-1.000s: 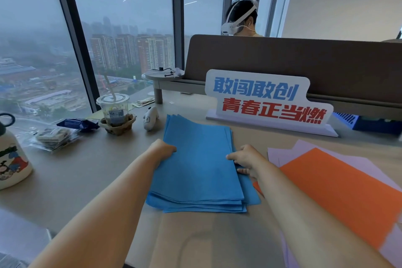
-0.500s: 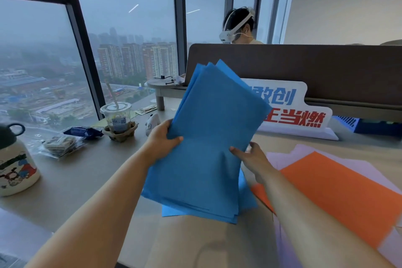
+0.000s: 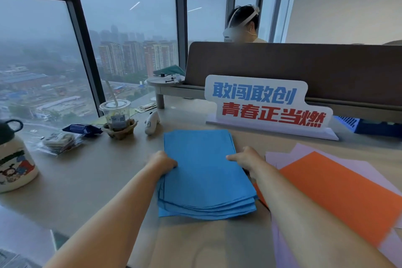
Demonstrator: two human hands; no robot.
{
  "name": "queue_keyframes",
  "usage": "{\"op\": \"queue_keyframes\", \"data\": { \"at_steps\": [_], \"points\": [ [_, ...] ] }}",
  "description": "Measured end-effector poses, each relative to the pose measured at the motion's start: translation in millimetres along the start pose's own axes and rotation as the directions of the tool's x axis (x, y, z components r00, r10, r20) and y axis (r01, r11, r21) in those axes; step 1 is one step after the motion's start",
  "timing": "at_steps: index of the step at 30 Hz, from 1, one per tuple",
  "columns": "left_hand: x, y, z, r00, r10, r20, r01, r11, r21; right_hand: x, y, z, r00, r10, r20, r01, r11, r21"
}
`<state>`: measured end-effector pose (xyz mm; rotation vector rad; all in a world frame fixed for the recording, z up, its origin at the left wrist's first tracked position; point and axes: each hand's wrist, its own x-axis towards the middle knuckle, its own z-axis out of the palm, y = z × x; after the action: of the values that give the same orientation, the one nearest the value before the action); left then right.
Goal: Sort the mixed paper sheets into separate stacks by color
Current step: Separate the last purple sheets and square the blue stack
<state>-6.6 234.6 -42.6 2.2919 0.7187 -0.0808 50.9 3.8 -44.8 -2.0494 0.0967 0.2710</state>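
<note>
Several bright blue paper sheets lie in one stack, flat on the pale wooden table straight ahead of us, their near edges fanned slightly out of line. Our left hand has its fingers curled against the stack's left edge and holds it there. Our right hand holds the right edge, thumb laid on the top sheet and the other fingers bent down along the side.

Just right of the stack, a large orange paper sheet lies on top of pale lilac paper sheets. Its near-left corner meets the blue stack; we cannot tell whether it slips under.

Behind the stack stands a white cut-out sign with blue and red Chinese characters. To the left sit a small white handheld device, a clear plastic cup with lid and straw in a cardboard holder, a dark blue wrapper, a clear plastic packet and, at the far left, a white bottle with cartoon print.

A brown divider panel crosses the back, and beyond it a person wears a white headset. Tall windows show a hazy city.
</note>
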Motion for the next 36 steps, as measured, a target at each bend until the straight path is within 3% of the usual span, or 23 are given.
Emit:
{"op": "queue_keyframes", "data": {
  "at_steps": [3, 7, 10, 15, 18, 20, 23, 25, 28, 31, 36],
  "points": [
    [1.2, 7.8, -4.2, 1.0, -0.007, 0.015, 0.007, 1.0, -0.014, 3.3, -4.2, 3.1, 0.999, 0.032, 0.032, -0.031, 0.999, -0.007],
    [0.7, 13.6, -7.8, 0.995, -0.042, 0.091, 0.069, 0.943, -0.325, 3.6, -5.1, 4.4, 0.998, 0.038, 0.049, -0.041, 0.998, 0.056],
    [-0.5, 10.0, -11.8, 0.993, -0.048, 0.111, 0.09, 0.907, -0.411, 3.2, -1.2, 6.3, 0.995, 0.042, 0.089, -0.052, 0.992, 0.115],
    [-10.0, 16.4, -16.5, 0.957, 0.277, -0.088, -0.29, 0.929, -0.232, 0.7, 9.4, 7.4, 1.0, 0.024, 0.01, -0.025, 0.982, 0.189],
    [-22.5, 25.0, -28.9, 0.868, 0.471, -0.159, -0.497, 0.829, -0.258, -4.0, 14.3, 4.9, 0.994, -0.039, -0.101, 0.061, 0.972, 0.226],
    [-30.1, 23.9, -39.2, 0.835, 0.536, -0.127, -0.53, 0.717, -0.453, -9.5, 15.1, -3.1, 0.986, -0.102, -0.133, 0.137, 0.947, 0.291],
    [-42.6, 18.5, -46.3, 0.798, 0.596, -0.089, -0.486, 0.548, -0.681, -21.3, 5.6, -23.1, 0.974, -0.218, -0.063, 0.21, 0.764, 0.609],
    [-48.9, 19.5, -43.9, 0.781, 0.617, -0.097, -0.477, 0.49, -0.73, -31.4, -6.5, -39.1, 0.956, -0.284, -0.077, 0.257, 0.676, 0.69],
    [-58.0, 30.5, -40.6, 0.802, 0.58, -0.145, -0.479, 0.479, -0.735, -46.3, -26.1, -58.5, 0.91, -0.385, -0.152, 0.384, 0.648, 0.657],
    [-67.1, 49.2, -42.1, 0.783, 0.556, -0.277, -0.574, 0.478, -0.665, -61.9, -47.8, -71.0, 0.845, -0.463, -0.268, 0.526, 0.624, 0.578],
    [-78.2, 71.6, -52.9, 0.695, 0.577, -0.429, -0.675, 0.318, -0.666, -83.5, -72.2, -87.9, 0.768, -0.538, -0.347, 0.634, 0.564, 0.528]
  ]
}}
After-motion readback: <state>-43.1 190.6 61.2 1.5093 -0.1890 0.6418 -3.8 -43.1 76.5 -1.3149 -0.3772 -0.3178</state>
